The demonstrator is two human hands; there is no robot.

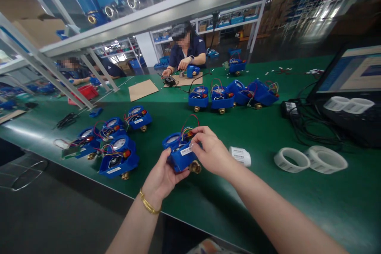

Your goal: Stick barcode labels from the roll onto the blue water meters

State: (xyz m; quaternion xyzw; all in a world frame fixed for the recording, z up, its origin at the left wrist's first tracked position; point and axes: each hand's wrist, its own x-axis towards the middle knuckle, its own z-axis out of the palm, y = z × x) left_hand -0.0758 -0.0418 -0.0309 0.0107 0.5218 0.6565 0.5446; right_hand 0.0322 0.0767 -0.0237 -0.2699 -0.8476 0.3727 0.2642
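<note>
A blue water meter [179,151] with a brass fitting, coloured wires and a white label on its side is held just above the green table [208,194]. My left hand [162,174] grips it from below and the left, fingers closed round the body. My right hand [210,149] closes on its right side, thumb and fingertips pressing at the white label and the wires. A small roll of white labels [240,155] lies just right of my right hand.
Several blue meters [117,154] sit to the left, more meters [222,97] at the centre back. White tape rolls [309,159] lie at right, cables and a laptop [351,71] at far right. A person [186,49] works opposite, another person [74,71] at the left.
</note>
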